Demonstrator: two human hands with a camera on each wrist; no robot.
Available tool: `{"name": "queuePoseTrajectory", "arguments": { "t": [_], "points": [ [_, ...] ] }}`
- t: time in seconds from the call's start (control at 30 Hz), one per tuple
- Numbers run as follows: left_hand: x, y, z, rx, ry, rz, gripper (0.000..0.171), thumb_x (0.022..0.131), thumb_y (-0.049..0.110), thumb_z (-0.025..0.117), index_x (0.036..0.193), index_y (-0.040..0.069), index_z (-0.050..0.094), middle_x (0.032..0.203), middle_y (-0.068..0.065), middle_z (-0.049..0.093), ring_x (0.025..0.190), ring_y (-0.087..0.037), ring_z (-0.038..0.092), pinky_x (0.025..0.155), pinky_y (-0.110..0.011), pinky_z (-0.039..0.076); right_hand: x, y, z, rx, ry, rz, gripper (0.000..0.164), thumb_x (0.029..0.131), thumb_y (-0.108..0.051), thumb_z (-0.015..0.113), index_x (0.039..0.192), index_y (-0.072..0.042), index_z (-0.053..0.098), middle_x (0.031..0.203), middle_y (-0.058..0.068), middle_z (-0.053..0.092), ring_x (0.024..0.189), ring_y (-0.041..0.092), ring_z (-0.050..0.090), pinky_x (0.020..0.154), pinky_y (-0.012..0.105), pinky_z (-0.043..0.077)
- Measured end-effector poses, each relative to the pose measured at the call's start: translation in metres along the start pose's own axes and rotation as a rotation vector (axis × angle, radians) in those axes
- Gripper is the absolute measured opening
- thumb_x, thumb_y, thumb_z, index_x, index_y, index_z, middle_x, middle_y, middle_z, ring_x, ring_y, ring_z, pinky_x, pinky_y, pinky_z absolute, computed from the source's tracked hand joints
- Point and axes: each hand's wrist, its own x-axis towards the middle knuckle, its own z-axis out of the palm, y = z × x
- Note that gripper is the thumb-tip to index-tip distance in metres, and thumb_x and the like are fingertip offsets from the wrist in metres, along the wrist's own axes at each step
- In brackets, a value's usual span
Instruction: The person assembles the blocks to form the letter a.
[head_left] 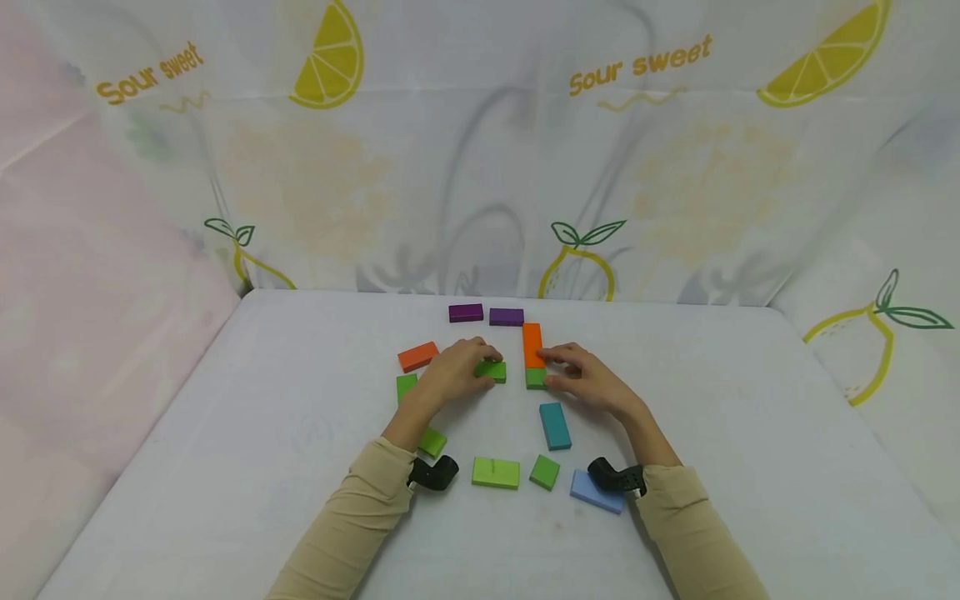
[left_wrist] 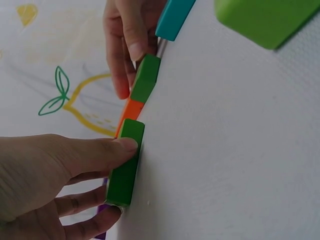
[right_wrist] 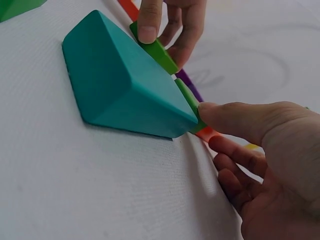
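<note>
Head view: left hand (head_left: pixel 456 372) pinches green block (head_left: pixel 496 372); right hand (head_left: pixel 592 381), relaxed, touches orange block (head_left: pixel 532 343).

Green block (head_left: pixel 497 370), orange block (head_left: pixel 532 343), 2 purple blocks (head_left: pixel 466 313); white backdrop (head_left: pixel 465 167), yellow lemon print (head_left: pixel 333 71).

From the person's head, one camera looks forward and down on the left hand (head_left: pixel 453 371), the right hand (head_left: pixel 592 382) and the tabletop (head_left: pixel 300 425), facing the lemon-print cloth (head_left: pixel 450 183) beyond them; it's the farthest view. Another, up close at the left wrist, faces the left hand's green block (left_wrist: pixel 125 167), tilted sideways. The right-wrist camera is tilted too, with a teal block (right_wrist: pixel 120 80) looming beside the right hand. Both wrist views share the two hands and that green block.
</note>
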Motion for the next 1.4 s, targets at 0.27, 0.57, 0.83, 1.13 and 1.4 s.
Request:
{"name": "queuePoseTrajectory", "arguments": {
  "t": [0.27, 0.57, 0.83, 1.13, 1.4],
  "points": [
    [0.003, 0.004, 0.005, 0.003, -0.013, 0.024, 0.035, 0.083, 0.019, 0.073, 0.117, 0.014, 0.066, 0.108, -0.002, 0.063, 0.096, -0.018, 0.056, 0.088, -0.032, 0.049, -0.002, 0.0, -0.001, -0.007, 0.007, -0.014, 0.045, 0.091, -0.021, 0.063, 0.134, -0.01, 0.053, 0.132, 0.013, 0.051, 0.122, 0.03, 0.047, 0.103, 0.048, 0.039],
    [0.003, 0.009, 0.009, -0.038, -0.021, 0.034, 0.035, 0.083, 0.017, 0.072, 0.117, 0.013, 0.066, 0.111, -0.003, 0.062, 0.099, -0.019, 0.056, 0.09, -0.034, 0.049, -0.001, -0.003, 0.001, -0.004, 0.009, -0.022, 0.047, 0.091, -0.013, 0.061, 0.135, -0.002, 0.05, 0.134, 0.019, 0.049, 0.125, 0.035, 0.045, 0.105, 0.053, 0.036],
    [0.003, 0.014, 0.013, -0.05, -0.007, 0.039, 0.035, 0.083, 0.016, 0.072, 0.117, 0.012, 0.066, 0.114, -0.005, 0.062, 0.101, -0.02, 0.057, 0.092, -0.035, 0.048, -0.006, -0.019, -0.002, -0.012, 0.008, -0.035, 0.045, 0.091, -0.01, 0.06, 0.133, 0.001, 0.05, 0.132, 0.021, 0.05, 0.123, 0.035, 0.046, 0.103, 0.052, 0.037],
    [0.005, 0.017, 0.014, -0.028, 0.01, 0.072, 0.035, 0.084, 0.017, 0.071, 0.118, 0.011, 0.065, 0.114, -0.006, 0.062, 0.102, -0.022, 0.058, 0.092, -0.037, 0.049, 0.002, 0.001, -0.003, -0.02, 0.012, -0.051, 0.045, 0.091, -0.019, 0.063, 0.134, -0.008, 0.053, 0.13, 0.014, 0.052, 0.122, 0.031, 0.047, 0.103, 0.05, 0.038],
    [0.004, 0.017, 0.018, -0.014, 0.026, 0.072, 0.035, 0.083, 0.017, 0.072, 0.118, 0.011, 0.066, 0.113, -0.006, 0.063, 0.103, -0.022, 0.058, 0.091, -0.038, 0.05, 0.001, 0.003, -0.002, -0.028, 0.002, -0.064, 0.046, 0.091, -0.019, 0.062, 0.134, -0.007, 0.052, 0.131, 0.014, 0.052, 0.121, 0.03, 0.047, 0.101, 0.044, 0.039]
  ]
}}
